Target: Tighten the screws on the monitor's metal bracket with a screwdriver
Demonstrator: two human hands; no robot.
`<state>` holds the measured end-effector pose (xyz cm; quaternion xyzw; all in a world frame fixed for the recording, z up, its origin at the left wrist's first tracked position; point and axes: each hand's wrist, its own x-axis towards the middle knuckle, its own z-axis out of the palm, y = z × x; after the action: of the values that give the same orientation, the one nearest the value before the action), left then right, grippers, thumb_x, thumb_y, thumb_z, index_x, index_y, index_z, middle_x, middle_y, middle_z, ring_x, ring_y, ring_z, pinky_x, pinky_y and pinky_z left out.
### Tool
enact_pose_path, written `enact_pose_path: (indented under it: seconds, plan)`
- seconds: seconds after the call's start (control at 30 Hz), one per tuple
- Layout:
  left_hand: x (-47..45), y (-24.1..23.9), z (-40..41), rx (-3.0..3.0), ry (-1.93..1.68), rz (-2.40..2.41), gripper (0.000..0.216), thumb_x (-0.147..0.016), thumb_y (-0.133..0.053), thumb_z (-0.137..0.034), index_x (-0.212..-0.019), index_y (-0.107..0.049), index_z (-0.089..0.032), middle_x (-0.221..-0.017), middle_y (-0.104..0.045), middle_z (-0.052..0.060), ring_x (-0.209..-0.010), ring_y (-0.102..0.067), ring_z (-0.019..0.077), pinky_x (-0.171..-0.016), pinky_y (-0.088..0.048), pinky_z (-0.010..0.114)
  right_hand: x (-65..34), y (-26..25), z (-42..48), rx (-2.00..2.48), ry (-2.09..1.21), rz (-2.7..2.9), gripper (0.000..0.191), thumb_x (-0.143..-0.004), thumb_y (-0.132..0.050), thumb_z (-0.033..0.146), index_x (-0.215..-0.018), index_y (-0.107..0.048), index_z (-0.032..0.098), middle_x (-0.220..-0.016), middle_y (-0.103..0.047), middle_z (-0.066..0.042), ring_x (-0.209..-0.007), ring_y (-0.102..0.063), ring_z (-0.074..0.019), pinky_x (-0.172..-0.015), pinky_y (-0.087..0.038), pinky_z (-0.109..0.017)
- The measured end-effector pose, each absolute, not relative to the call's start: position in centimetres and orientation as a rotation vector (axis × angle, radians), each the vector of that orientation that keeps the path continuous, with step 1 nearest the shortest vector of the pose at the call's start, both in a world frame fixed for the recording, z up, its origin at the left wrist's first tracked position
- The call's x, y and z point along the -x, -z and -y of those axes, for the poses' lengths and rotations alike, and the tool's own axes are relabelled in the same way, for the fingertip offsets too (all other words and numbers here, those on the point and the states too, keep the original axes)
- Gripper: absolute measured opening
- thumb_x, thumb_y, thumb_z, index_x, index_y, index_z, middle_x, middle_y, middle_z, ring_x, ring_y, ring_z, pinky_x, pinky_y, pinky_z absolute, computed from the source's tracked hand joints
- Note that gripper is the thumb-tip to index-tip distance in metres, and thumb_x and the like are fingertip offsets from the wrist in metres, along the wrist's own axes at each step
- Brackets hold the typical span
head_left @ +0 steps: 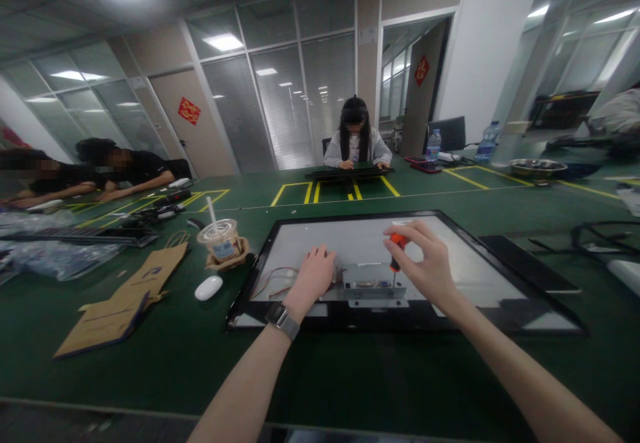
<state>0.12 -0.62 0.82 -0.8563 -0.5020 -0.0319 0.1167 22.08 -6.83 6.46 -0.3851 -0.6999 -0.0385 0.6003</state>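
A flat display panel (450, 256) with a black frame lies face down on the green table in front of me. A small metal circuit-board bracket (373, 283) sits near its front edge, with thin red wires (273, 282) running off to the left. My right hand (425, 263) is closed on a red-handled screwdriver (397, 248), held upright with its tip on the bracket. My left hand (315, 276), with a watch on the wrist, rests curled on the panel at the bracket's left end. What its fingers press on is hidden.
Left of the panel lie a white mouse (209, 288), an iced drink cup with a straw (221, 240) and a flattened brown paper bag (125, 293). A person (355, 140) sits across the table; others lean at far left. Bottles (434, 144) stand at the back right.
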Motion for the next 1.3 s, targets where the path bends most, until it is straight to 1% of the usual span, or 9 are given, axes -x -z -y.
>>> enact_pose_path:
  seconds: [0.1, 0.2, 0.3, 0.47, 0.63, 0.8, 1.03, 1.2, 1.3]
  plan:
    - [-0.1, -0.8, 0.6, 2.508, 0.097, 1.471, 0.033, -0.093, -0.043, -0.013, -0.123, -0.055, -0.018, -0.119, -0.055, 0.013, -0.109, -0.051, 0.0253, -0.09, -0.046, 0.037, -22.3, -6.4, 6.8, 0.913, 0.062, 1.63, 0.013, -0.09, -0.056, 0.023, -0.094, -0.068, 0.023, -0.078, -0.061, -0.004, -0.07, -0.059, -0.0204, -0.068, -0.047, -0.036]
    - [-0.1, -0.8, 0.6, 2.508, 0.099, 1.478, 0.034, -0.093, -0.041, -0.012, -0.124, -0.055, -0.019, -0.119, -0.054, 0.013, -0.109, -0.051, 0.0249, -0.09, -0.046, 0.037, -22.8, -5.9, 6.6, 0.939, 0.04, 1.693, 0.023, -0.091, -0.048, 0.021, -0.107, -0.066, 0.022, -0.081, -0.064, -0.005, -0.076, -0.063, -0.022, -0.07, -0.049, -0.037]
    - [-0.1, -0.7, 0.6, 2.509, 0.113, 1.479, 0.034, -0.094, -0.04, -0.012, -0.124, -0.055, -0.018, -0.119, -0.054, 0.013, -0.108, -0.052, 0.0247, -0.09, -0.046, 0.037, -23.1, -5.5, 6.4, 0.949, 0.069, 1.75, 0.027, -0.091, -0.047, 0.02, -0.114, -0.062, 0.021, -0.085, -0.068, -0.006, -0.076, -0.065, -0.0215, -0.072, -0.05, -0.036]
    - [0.0, -0.6, 0.5, 2.514, 0.112, 1.469, 0.032, -0.093, -0.043, -0.014, -0.122, -0.056, -0.018, -0.118, -0.054, 0.013, -0.109, -0.051, 0.0255, -0.09, -0.046, 0.037, -22.9, -5.3, 6.5, 0.908, 0.178, 1.791, 0.029, -0.091, -0.048, 0.017, -0.118, -0.059, 0.022, -0.084, -0.068, -0.006, -0.07, -0.063, -0.0199, -0.068, -0.05, -0.034]
    - [0.0, -0.3, 0.3, 2.508, 0.093, 1.466, 0.033, -0.093, -0.043, -0.013, -0.123, -0.056, -0.019, -0.118, -0.054, 0.013, -0.109, -0.051, 0.0248, -0.091, -0.045, 0.038, -22.6, -5.2, 6.3, 0.898, 0.268, 1.796, 0.029, -0.088, -0.055, 0.019, -0.116, -0.061, 0.022, -0.082, -0.065, -0.006, -0.068, -0.061, -0.0204, -0.067, -0.05, -0.034]
    - [0.0, -0.1, 0.1, 2.512, 0.124, 1.478, 0.035, -0.094, -0.039, -0.013, -0.124, -0.056, -0.018, -0.118, -0.055, 0.013, -0.106, -0.052, 0.0251, -0.09, -0.046, 0.038, -22.7, -5.1, 6.1, 0.886, 0.269, 1.797, 0.026, -0.088, -0.061, 0.021, -0.114, -0.061, 0.021, -0.082, -0.062, -0.005, -0.068, -0.059, -0.0195, -0.067, -0.048, -0.034]
    - [0.1, -0.2, 0.2, 2.514, 0.135, 1.46, 0.034, -0.094, -0.04, -0.014, -0.125, -0.056, -0.016, -0.118, -0.055, 0.013, -0.108, -0.051, 0.026, -0.092, -0.045, 0.038, -22.5, -5.8, 6.9, 0.868, 0.084, 1.759, 0.029, -0.095, -0.045, 0.016, -0.118, -0.06, 0.023, -0.087, -0.065, -0.006, -0.08, -0.063, -0.0216, -0.071, -0.049, -0.035]
    - [0.1, -0.2, 0.3, 2.515, 0.141, 1.468, 0.034, -0.095, -0.041, -0.015, -0.125, -0.056, -0.018, -0.118, -0.054, 0.013, -0.109, -0.051, 0.0251, -0.092, -0.045, 0.038, -22.3, -5.9, 6.7, 0.868, 0.129, 1.741, 0.022, -0.091, -0.056, 0.019, -0.111, -0.063, 0.023, -0.081, -0.06, -0.004, -0.075, -0.06, -0.021, -0.071, -0.048, -0.036]
    - [0.1, -0.2, 0.2, 2.512, 0.14, 1.474, 0.034, -0.094, -0.042, -0.014, -0.125, -0.056, -0.019, -0.119, -0.055, 0.012, -0.109, -0.051, 0.0254, -0.092, -0.045, 0.038, -22.4, -5.6, 6.4, 0.891, 0.12, 1.794, 0.023, -0.091, -0.057, 0.023, -0.113, -0.062, 0.022, -0.086, -0.061, -0.006, -0.078, -0.06, -0.0215, -0.072, -0.049, -0.036]
